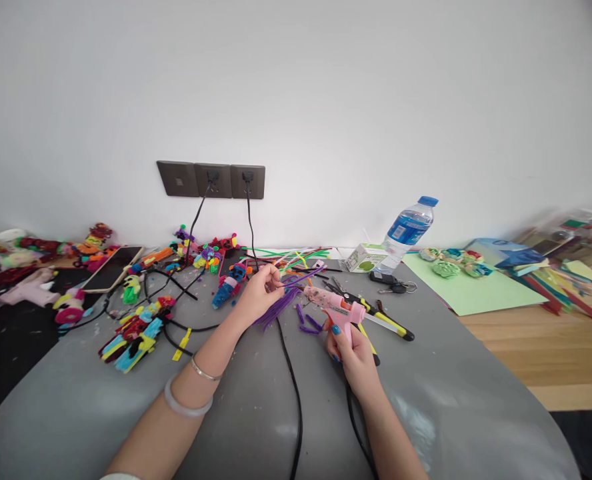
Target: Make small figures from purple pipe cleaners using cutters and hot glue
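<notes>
Left hand (262, 293): near the middle of the frame, thumb and finger pinched on a thin purple stem (309, 275). That light pinch looks right, as a hard squeeze could bend the stem.

Right hand (353, 353): right of the middle and a bit low, wrapped around the handle of a pink glue gun (329, 303). I cannot tell if the trigger is pulled.

Purple stem: in the middle of the frame, poking out to the right from the pinch and sloping up a little.

Glue tip: points left, very near the stem and the pinching fingers. I cannot tell if it touches. It may be hot, so skin should be kept back from it.

Squeeze: a slow, soft pull is best, for just a small dot of glue. Too much could make a mess.

Purple bundle (277, 312): just below the pinch. Drips could land on it, so a spot off to the side would be safer.

Short purple bits (310, 325): on the gray table (226, 420), under the front of the gun. Keep glue off these too.

Black cord (357, 433): runs down from below the right hand to the bottom of the frame. Keep it loose, so it does not tug.
</notes>
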Demonstrator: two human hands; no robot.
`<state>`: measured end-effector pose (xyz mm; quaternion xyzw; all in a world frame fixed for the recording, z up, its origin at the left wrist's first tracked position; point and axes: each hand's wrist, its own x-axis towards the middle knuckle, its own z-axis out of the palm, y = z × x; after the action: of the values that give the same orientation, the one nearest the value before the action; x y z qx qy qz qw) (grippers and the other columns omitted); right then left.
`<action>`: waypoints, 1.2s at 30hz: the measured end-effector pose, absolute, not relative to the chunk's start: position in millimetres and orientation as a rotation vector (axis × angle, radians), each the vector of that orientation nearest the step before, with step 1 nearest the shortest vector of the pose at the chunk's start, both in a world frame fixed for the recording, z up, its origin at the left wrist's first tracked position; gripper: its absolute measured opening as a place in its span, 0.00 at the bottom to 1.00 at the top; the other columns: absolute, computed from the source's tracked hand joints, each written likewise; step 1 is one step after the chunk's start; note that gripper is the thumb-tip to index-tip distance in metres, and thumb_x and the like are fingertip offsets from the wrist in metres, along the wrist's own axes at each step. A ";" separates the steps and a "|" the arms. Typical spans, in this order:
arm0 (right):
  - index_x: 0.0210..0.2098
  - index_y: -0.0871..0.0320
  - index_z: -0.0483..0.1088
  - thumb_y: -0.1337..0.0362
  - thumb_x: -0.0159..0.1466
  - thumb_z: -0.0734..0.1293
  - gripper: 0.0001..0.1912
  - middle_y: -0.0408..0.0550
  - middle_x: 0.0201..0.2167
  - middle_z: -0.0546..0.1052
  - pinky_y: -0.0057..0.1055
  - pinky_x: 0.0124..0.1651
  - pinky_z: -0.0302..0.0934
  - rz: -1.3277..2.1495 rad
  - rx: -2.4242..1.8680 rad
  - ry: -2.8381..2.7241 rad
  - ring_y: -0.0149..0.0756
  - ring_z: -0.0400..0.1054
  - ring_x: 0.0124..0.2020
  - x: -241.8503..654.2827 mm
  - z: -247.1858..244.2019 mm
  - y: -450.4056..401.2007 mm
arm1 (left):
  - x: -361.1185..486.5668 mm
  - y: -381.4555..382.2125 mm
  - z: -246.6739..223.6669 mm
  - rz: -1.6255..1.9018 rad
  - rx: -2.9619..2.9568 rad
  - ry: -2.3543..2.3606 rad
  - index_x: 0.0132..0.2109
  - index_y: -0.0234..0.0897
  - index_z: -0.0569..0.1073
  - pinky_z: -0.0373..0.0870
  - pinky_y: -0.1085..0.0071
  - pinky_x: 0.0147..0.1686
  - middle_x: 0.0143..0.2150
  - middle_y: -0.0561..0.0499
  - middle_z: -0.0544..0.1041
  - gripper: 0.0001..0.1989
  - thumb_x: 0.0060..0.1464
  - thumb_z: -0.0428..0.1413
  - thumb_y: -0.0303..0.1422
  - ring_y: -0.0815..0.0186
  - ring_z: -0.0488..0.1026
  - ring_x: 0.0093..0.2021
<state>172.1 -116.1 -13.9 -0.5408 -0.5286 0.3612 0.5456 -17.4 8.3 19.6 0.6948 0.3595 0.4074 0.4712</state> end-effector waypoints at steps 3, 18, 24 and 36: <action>0.31 0.58 0.67 0.41 0.63 0.60 0.25 0.37 0.14 0.59 0.27 0.23 0.47 0.857 -1.286 -1.250 0.28 0.50 0.17 172.3 -14.6 -116.2 | -17.4 8.4 19.6 0.997 1.714 0.885 0.34 0.38 0.60 0.58 0.75 0.32 0.29 0.57 0.66 0.09 0.49 0.54 0.25 0.72 0.62 0.28; 0.31 0.58 0.66 0.40 0.63 0.60 0.25 0.37 0.14 0.59 0.28 0.23 0.48 0.836 -1.308 -1.245 0.29 0.51 0.17 172.3 -15.4 -115.8 | -17.7 8.4 20.8 1.017 1.722 0.884 0.33 0.38 0.60 0.57 0.76 0.29 0.31 0.56 0.66 0.09 0.48 0.53 0.25 0.71 0.63 0.30; 0.32 0.59 0.68 0.39 0.62 0.61 0.26 0.37 0.14 0.59 0.28 0.23 0.48 0.836 -1.332 -1.227 0.29 0.51 0.18 171.4 -16.5 -115.9 | -17.3 7.6 23.0 1.034 1.719 0.873 0.32 0.38 0.59 0.57 0.75 0.30 0.31 0.56 0.64 0.09 0.48 0.53 0.25 0.71 0.62 0.30; 0.35 0.58 0.69 0.44 0.64 0.61 0.22 0.36 0.15 0.58 0.29 0.23 0.45 0.800 -1.223 -1.055 0.29 0.50 0.18 171.2 -18.2 -122.7 | -17.9 9.1 26.6 1.108 1.615 0.851 0.33 0.38 0.60 0.55 0.75 0.28 0.28 0.57 0.62 0.09 0.48 0.55 0.28 0.72 0.60 0.27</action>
<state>171.2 -122.7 -18.2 -0.5322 -0.4589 0.3479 0.6206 -17.9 9.1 26.6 0.6625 0.3492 0.4546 0.4822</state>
